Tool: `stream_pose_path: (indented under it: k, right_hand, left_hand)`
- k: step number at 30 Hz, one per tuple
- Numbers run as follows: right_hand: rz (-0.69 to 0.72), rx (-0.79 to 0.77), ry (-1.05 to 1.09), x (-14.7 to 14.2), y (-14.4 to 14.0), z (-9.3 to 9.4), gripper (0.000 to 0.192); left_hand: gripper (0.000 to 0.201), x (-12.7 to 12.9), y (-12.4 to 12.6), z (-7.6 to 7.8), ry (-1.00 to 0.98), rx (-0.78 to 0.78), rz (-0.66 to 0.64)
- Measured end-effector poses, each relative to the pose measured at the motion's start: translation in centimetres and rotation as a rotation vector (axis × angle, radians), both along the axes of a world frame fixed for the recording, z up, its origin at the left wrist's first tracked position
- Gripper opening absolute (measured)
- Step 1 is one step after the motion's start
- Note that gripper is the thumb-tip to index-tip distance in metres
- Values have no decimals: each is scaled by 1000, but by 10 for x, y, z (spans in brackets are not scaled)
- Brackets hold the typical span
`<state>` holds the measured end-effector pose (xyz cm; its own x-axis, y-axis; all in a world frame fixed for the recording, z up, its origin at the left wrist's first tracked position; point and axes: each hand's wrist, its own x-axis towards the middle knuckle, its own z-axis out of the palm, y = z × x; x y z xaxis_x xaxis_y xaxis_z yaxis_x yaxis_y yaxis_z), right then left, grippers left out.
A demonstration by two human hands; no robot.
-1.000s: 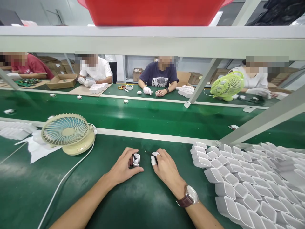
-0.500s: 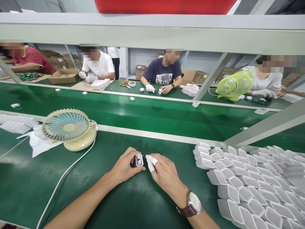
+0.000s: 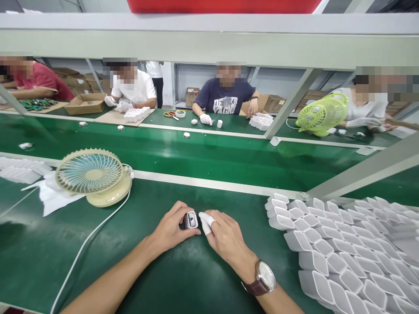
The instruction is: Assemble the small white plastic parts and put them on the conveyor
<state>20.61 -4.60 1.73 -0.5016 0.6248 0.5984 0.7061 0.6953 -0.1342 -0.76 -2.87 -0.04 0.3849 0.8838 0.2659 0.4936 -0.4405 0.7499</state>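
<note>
A small white plastic housing (image 3: 191, 220) is gripped between the thumb and fingers of my left hand (image 3: 172, 224), its open end facing me. Something dark and white sits inside that housing, too small to name. Just to its right is my right hand (image 3: 224, 233), with white finger cots (image 3: 207, 221) on the thumb and forefinger. Those two digits are pinched close together at the housing's open edge. What they hold, if anything, is too small to make out.
Many empty white housings (image 3: 327, 244) stand stacked at the right. A beige fan (image 3: 109, 196) with a white cable (image 3: 88, 240) is at the left. Beyond the white rail (image 3: 196, 182) runs a green belt (image 3: 157, 161) carrying small white parts. Co-workers sit across it.
My right fingertips have shifted slightly left, towards the housing. Small parts on the belt have moved to the right. The co-worker opposite has moved one hand from a white piece to a stack.
</note>
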Motion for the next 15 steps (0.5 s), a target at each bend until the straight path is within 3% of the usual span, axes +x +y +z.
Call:
stream_pose_path:
  k: [15]
  right_hand:
    - [36, -35, 29, -2, -1, 2, 24]
  left_hand:
    - [38, 0, -1, -2, 12, 55, -18]
